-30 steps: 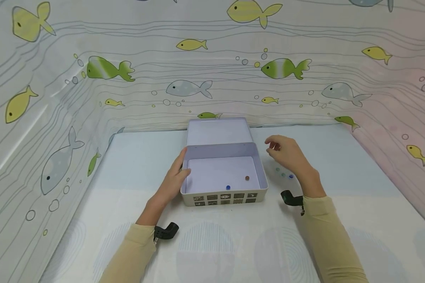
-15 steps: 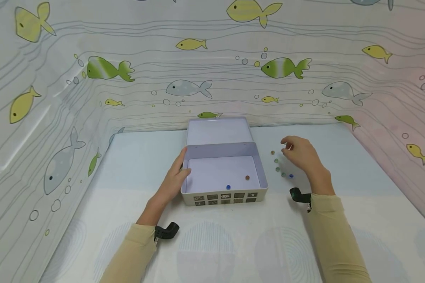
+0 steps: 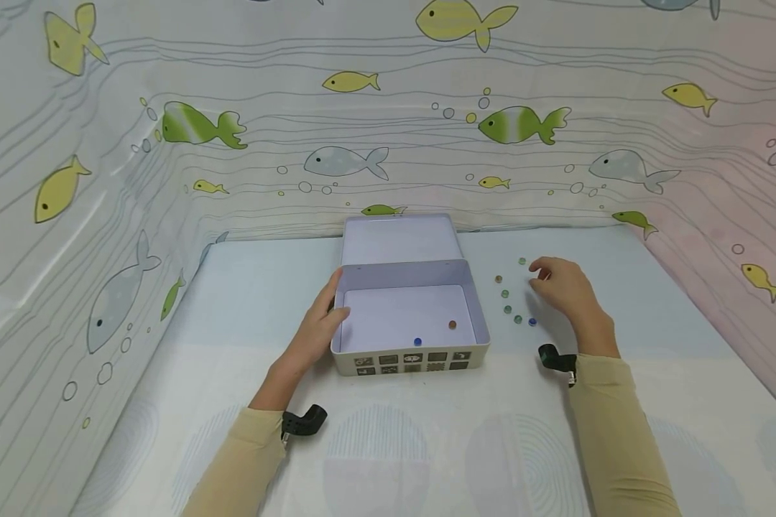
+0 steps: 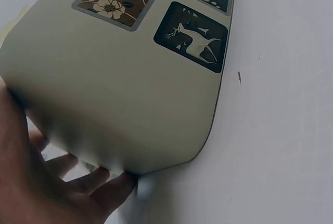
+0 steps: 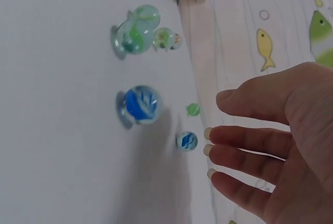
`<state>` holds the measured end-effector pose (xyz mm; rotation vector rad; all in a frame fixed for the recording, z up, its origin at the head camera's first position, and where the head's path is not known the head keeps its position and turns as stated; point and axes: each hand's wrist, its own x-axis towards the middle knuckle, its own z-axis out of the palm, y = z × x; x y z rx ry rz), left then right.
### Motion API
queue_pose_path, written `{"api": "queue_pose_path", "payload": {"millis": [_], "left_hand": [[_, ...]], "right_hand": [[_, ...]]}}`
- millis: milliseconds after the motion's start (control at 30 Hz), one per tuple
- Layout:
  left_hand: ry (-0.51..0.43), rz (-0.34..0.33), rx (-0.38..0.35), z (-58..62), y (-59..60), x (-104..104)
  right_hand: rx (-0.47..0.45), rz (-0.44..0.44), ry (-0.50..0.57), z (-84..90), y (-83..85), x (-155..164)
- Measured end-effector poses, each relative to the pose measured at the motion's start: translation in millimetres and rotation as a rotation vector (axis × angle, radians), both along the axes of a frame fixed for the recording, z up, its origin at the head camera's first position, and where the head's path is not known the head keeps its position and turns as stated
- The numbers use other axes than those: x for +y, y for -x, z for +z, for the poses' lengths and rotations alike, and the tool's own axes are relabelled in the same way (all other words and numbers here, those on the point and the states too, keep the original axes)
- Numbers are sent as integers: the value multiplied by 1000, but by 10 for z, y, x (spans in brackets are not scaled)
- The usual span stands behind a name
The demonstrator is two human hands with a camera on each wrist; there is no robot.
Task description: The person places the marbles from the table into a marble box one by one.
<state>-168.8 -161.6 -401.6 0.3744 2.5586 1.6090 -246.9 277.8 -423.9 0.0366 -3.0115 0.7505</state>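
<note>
An open tin box [image 3: 410, 365] with a hinged lid stands on the table. My left hand [image 3: 313, 327] grips its left wall, thumb over the rim and fingers outside; the left wrist view shows those fingers [image 4: 86, 180] under the box's corner. A blue marble [image 3: 417, 342] and a brown marble [image 3: 453, 324] lie inside. Right of the box, my right hand [image 3: 565, 287] hovers with thumb and fingers apart, holding nothing visible. In the right wrist view a blue-swirled marble [image 5: 187, 141] is near its fingertips, and a larger-looking blue marble [image 5: 141, 104] sits closer to the camera.
Several marbles lie loose between box and right hand: a brown marble [image 3: 499, 278], green marbles such as the far green marble [image 3: 522, 261], and a dark blue marble [image 3: 532, 322]. The raised lid [image 3: 401, 239] leans behind the box, near the fish-patterned backdrop [image 3: 401, 122].
My right hand has moved to the right and slightly nearer, away from the box. Brown and green marbles beside the box have come into view. My left hand and the box have stayed put.
</note>
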Motion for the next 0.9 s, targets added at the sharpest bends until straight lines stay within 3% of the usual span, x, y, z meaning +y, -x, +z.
{"api": "queue_pose_path", "payload": {"millis": [333,533,767,900], "left_hand": [[-28,16,-39,-11,22,-35],[-24,21,-41,-2,23,-40],[-43,35,-38,-304,182,-125],[-37,42,-21,-389,214,-147]], "right_hand": [[-61,-74,-24,-75,-29,87],[-104,-62,-19,-103,-51,100],[-69,-2,-35,-143,-17,58],[-78,-2,-40,-155,-10,32]]}}
